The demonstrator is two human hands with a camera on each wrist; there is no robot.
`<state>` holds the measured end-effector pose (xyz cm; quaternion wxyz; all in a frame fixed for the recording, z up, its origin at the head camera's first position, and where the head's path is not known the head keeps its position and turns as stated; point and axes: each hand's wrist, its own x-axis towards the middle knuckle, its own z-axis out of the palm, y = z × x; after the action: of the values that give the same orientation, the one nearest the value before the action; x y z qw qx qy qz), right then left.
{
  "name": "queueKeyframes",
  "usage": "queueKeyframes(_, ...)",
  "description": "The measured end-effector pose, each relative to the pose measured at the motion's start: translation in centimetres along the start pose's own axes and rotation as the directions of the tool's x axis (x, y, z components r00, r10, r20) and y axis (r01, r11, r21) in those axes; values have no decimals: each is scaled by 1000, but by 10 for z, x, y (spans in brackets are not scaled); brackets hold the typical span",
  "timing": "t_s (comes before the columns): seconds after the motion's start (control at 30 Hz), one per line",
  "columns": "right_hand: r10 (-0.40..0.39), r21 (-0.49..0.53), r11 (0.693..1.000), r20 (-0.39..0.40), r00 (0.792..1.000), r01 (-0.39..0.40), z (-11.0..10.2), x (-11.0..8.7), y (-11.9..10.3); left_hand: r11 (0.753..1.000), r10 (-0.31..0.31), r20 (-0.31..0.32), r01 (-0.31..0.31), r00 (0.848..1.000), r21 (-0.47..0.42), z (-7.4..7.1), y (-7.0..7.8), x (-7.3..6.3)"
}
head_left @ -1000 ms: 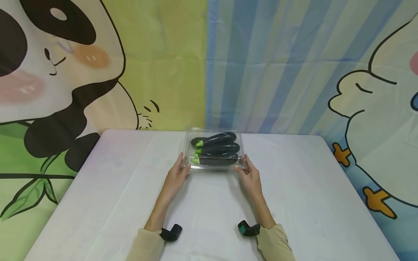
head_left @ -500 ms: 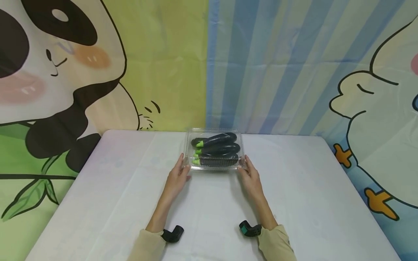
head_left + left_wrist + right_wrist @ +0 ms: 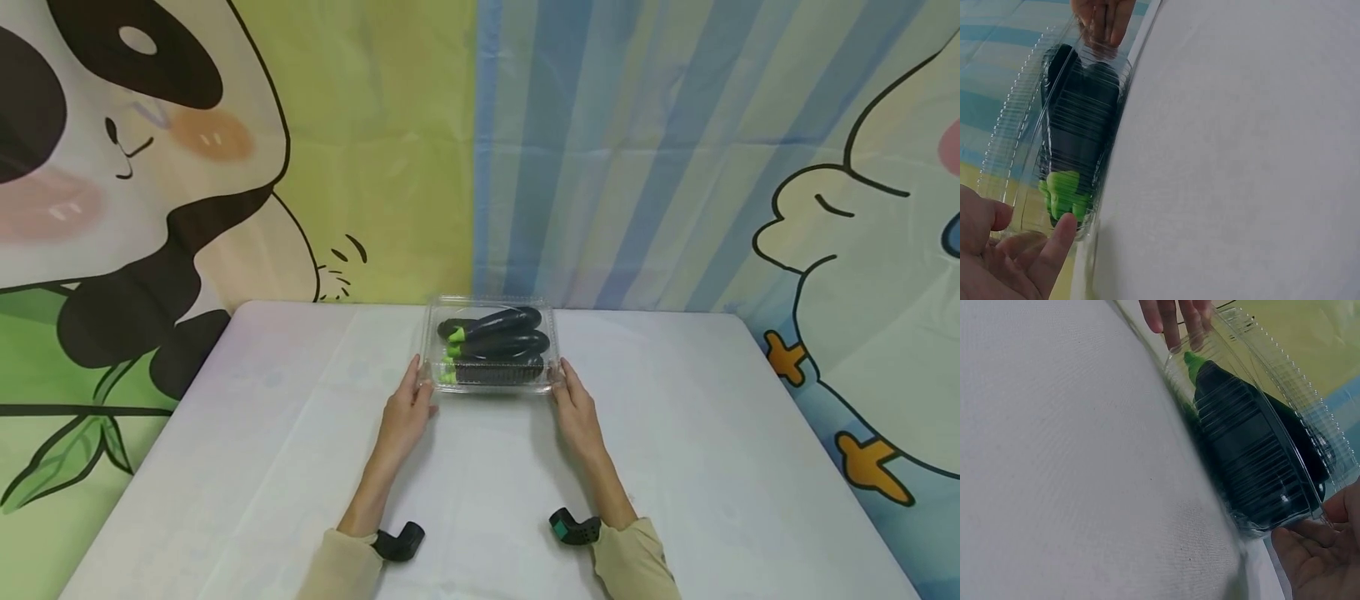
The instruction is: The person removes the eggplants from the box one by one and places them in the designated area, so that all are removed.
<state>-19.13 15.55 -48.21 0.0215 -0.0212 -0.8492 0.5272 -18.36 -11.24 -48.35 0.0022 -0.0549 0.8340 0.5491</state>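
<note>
A clear plastic clamshell box point(image 3: 491, 387) sits at the far edge of the table, its ribbed lid down. Several dark eggplants point(image 3: 501, 342) with green stem ends lie inside it, stems toward the left. My left hand point(image 3: 403, 415) grips the box's near left corner. In the left wrist view its thumb lies at the rim and its fingers reach along the lower wall. At the opposite corner, my right hand point(image 3: 577, 414) pinches the rim point(image 3: 1317, 515) between thumb and fingers, as the right wrist view shows.
A white cloth covers the table point(image 3: 480, 500). Close behind its far edge hangs a printed curtain point(image 3: 600, 150) with a panda and a pale cartoon animal. Each wrist carries a black camera mount point(image 3: 400, 542).
My right thumb has drawn slightly outward, toward the box's right side. The box, the eggplants and my left hand stay almost where they were.
</note>
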Motion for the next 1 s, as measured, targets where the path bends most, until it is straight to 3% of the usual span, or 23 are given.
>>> queueKeyframes(0.2, -18, -14, 1000, -2, 1000, 18, -1, -1, 0, 1000, -13, 9, 13, 1000, 2, -2, 1, -3)
queueKeyframes(0.67, 6, -34, 999, -25, 1000, -7, -2, 1, -2, 997, 38, -24, -36, 999, 63, 0, 4, -1)
queueKeyframes(1.0, 35, -28, 999, 1, 999, -35, -3, 3, -2, 1000, 14, -18, -14, 1000, -16, -2, 2, -1)
